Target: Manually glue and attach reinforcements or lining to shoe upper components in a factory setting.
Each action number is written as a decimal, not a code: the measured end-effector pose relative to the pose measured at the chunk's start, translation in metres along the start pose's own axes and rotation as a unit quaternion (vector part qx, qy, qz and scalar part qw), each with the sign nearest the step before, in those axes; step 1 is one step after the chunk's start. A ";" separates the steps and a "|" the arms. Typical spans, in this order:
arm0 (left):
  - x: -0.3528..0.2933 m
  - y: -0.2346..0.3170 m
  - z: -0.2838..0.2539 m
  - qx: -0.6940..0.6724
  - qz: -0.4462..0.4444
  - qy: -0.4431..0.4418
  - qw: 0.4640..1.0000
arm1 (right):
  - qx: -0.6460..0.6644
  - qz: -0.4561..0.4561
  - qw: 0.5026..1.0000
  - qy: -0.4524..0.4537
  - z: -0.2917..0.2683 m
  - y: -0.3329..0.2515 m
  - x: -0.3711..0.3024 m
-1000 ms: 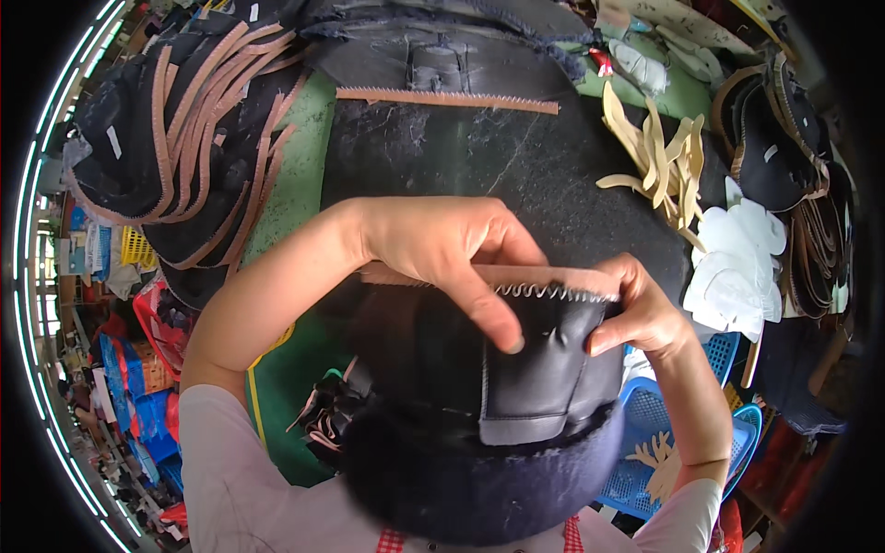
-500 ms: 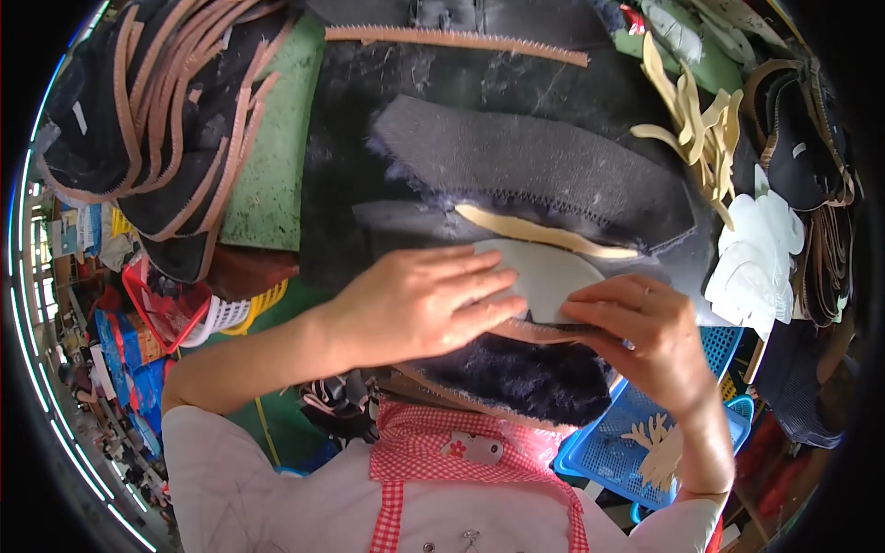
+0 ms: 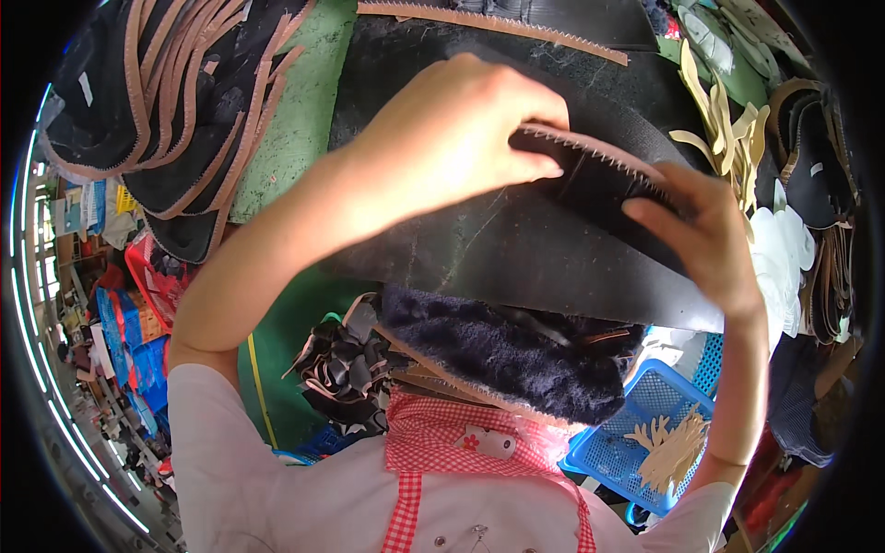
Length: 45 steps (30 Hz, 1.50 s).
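Note:
My left hand [image 3: 489, 124] and my right hand [image 3: 705, 226] hold a dark shoe-upper-like piece [image 3: 599, 180] between them, raised over the black work surface [image 3: 553, 249]. Brown trim with pale zigzag stitching runs along its upper edge. The left fingers grip one end of this trim and the right fingers and thumb pinch the other end. Nearer to me, a dark navy furry piece [image 3: 507, 355] with a brown edge lies at the table's front, above my red checked apron [image 3: 433, 433].
Stacked black pieces with brown trim [image 3: 175, 101] lie at the left on a green board [image 3: 290, 111]. Cream strips [image 3: 724, 120] and white cut shapes [image 3: 774, 258] are at the right. A blue basket [image 3: 590, 438] with cream pieces stands lower right; dark scraps [image 3: 350, 369] lie lower left.
Both hands have moved away from my body and up, now gripping the trimmed dark piece. The grey-white oval and the cream strip beside it no longer show.

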<state>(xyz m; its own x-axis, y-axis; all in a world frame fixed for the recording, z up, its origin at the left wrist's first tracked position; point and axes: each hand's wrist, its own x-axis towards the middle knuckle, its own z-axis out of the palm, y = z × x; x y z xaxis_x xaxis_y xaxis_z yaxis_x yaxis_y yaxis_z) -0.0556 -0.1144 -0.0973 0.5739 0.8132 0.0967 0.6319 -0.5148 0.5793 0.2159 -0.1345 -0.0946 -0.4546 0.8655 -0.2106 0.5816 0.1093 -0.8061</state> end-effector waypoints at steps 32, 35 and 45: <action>0.006 0.013 -0.055 -0.015 0.248 -0.005 0.969 | -0.204 -0.244 0.940 0.126 -0.027 -0.045 -0.032; -0.043 0.003 -0.005 0.028 0.234 -0.012 0.972 | -0.240 -0.244 0.935 0.086 0.023 -0.016 -0.050; -0.080 0.058 0.074 -0.039 0.150 0.007 0.988 | -0.123 -0.171 0.974 0.080 0.015 -0.003 -0.044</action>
<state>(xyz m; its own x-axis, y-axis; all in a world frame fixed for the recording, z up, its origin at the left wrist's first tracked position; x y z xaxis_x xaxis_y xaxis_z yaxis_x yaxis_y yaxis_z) -0.0264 -0.2297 -0.1311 0.7213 0.6316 0.2842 0.3921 -0.7107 0.5841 0.2242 -0.1797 -0.0912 -0.5504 0.8210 0.1517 0.5678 0.5013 -0.6529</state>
